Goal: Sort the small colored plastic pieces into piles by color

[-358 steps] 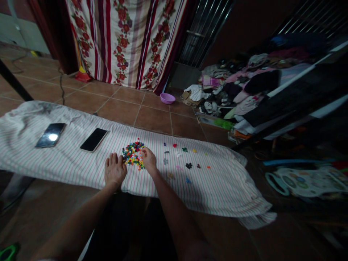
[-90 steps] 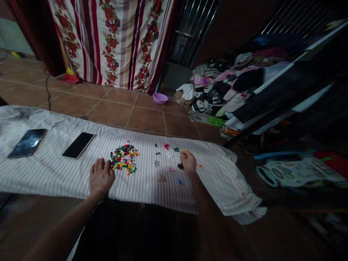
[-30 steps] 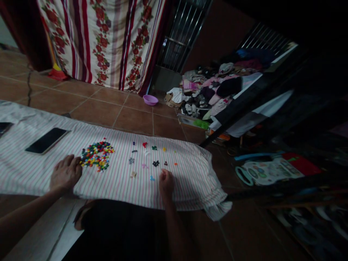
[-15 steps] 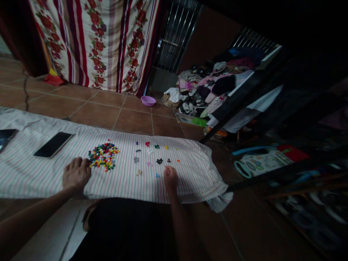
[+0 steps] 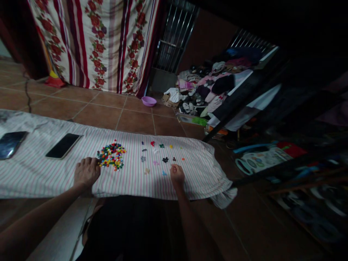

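Observation:
A pile of small many-coloured beads (image 5: 112,156) lies on a pink-striped white cloth (image 5: 40,170) spread over the tiled floor. To its right, little same-colour clusters of beads (image 5: 160,157) sit apart in rows. My left hand (image 5: 86,172) rests palm down on the cloth, fingers loosely curled, touching the pile's left edge. My right hand (image 5: 177,174) is closed in a pinch on the cloth just below the dark cluster (image 5: 165,159); what it holds is too small to see.
Two dark phones (image 5: 63,145) (image 5: 10,144) lie on the cloth at left. A flowered curtain (image 5: 92,40) hangs behind, with a purple bowl (image 5: 149,101) on the tiles. Heaped clothes (image 5: 206,90) and a baby toy (image 5: 261,159) stand to the right.
My right hand left the mixed pile, reached to the sorted clusters, then drew back to the cloth's near edge. The left hand stayed by the pile. The camera swung right.

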`<state>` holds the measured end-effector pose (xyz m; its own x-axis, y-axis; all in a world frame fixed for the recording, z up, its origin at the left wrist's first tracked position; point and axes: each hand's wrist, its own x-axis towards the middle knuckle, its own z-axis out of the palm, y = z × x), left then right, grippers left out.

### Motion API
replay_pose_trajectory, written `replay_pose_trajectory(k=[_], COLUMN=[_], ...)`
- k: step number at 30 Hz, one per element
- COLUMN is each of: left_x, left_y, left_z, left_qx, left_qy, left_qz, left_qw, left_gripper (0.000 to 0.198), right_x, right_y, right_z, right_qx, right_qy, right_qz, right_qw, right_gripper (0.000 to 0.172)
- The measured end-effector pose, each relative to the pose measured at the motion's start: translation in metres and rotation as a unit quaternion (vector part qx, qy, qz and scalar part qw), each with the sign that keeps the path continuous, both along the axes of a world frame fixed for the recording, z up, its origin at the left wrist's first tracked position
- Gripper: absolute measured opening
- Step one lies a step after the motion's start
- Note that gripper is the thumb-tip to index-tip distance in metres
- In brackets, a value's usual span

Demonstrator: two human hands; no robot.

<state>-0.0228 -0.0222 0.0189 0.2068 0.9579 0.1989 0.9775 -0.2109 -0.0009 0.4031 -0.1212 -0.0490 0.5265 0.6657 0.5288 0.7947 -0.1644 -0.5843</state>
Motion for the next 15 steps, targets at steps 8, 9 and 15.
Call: replay_pose_trajectory(k=[8,9,15], left_x=[-0.002,-0.002,-0.005], left_y=[0.001,0.001,0.007], left_z=[-0.004,-0.004,-0.015], left_qx=[0.016,0.019,0.045], left_qy=[-0.042,-0.051,-0.107], left_qz=[0.007,0.006,-0.012], left_qw=[0.999,0.999,0.993], left_gripper=[0.034,0.034,0.033], right_x=[0.003,0.004,0.004], right_y=[0.002,0.002,-0.001], right_z=[0.001,0.002,0.006], right_qx=[-0.030,-0.037,-0.063], right_qy=[0.002,0.002,-0.002], right_qz=[-0.036,-0.038,-0.048], right_qw=[0.999,0.999,0.997], right_gripper=[0.031,0.032,0.034])
